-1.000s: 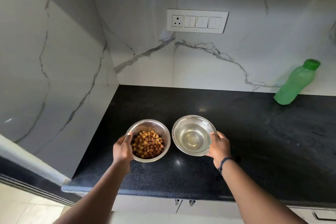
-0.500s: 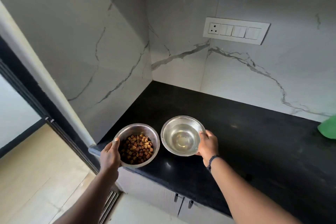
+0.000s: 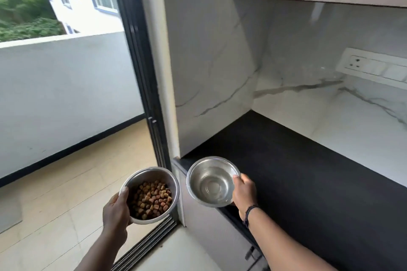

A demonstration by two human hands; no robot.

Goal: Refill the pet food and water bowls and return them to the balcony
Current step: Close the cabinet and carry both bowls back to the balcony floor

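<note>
Both bowls have left the tabletop (image 3: pixel 308 182) since a second ago, when they sat side by side near its front-left corner; we now see them carried in the air and the view swung left toward the balcony doorway. Left hand (image 3: pixel 115 211) grips the food bowl (image 3: pixel 152 193) by its near rim, thumb hooked over the edge, fingers hidden under the bowl; the bowl hangs past the tabletop's left end, above the door track (image 3: pixel 152 237). It holds a good heap of brown kibble (image 3: pixel 152 199). Right hand (image 3: pixel 244 191) grips the water bowl (image 3: pixel 212 181) at its right rim, thumb on the lip; the bowl hangs at the tabletop's front-left corner, tipped a little toward us, clear water pooled in the bottom. The two bowls are close but not touching. Balcony floor (image 3: pixel 55 193), pale tile, lies open on the left beyond the sliding-door frame (image 3: pixel 143 72), with a white parapet behind it. We judge the refilling finished: food in one, water in the other. What remains is the carry across the threshold and setting both down outside; we cannot see any marked spot for them. Water level looks low enough, but the tilt wants watching over the track.
</note>
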